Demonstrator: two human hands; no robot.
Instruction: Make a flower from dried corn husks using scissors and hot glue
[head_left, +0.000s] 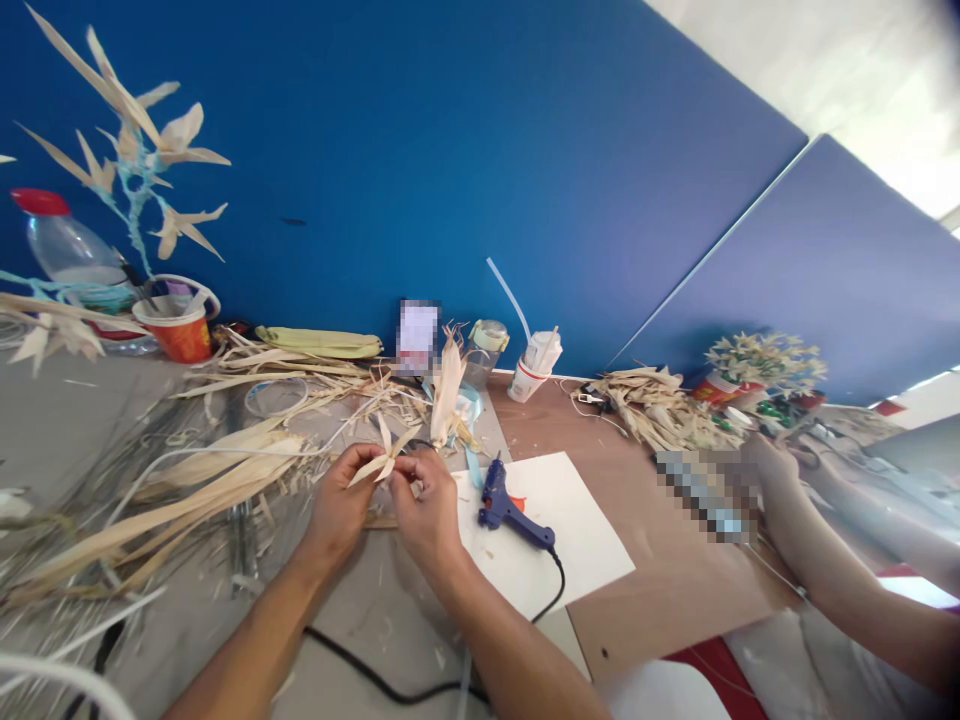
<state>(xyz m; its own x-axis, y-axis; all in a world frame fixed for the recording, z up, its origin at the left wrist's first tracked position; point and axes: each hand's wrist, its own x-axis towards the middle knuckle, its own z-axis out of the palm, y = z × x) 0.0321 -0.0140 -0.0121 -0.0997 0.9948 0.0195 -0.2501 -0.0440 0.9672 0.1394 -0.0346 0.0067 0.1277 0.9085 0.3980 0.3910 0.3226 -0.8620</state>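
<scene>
Near the middle of the desk, my left hand [341, 505] pinches a small flower shape of pale corn husk strips [386, 458]. My right hand [429, 500] is closed on the same husk flower from the other side, its fingertips at the base of the petals. A purple glue gun [506, 505] lies on a white sheet [592, 550], just right of my right hand. Behind my hands a dried corn husk [448, 390] stands upright beside a clear jar [487, 345].
Dried husk strips [172, 500] and thin wires cover the left side. A red cup [180, 335] holds tools, near a bottle [71, 245]. A paper cup [529, 378] stands behind the sheet. Another person's arms [817, 540] reach in from the right. A black cable [375, 680] crosses the front.
</scene>
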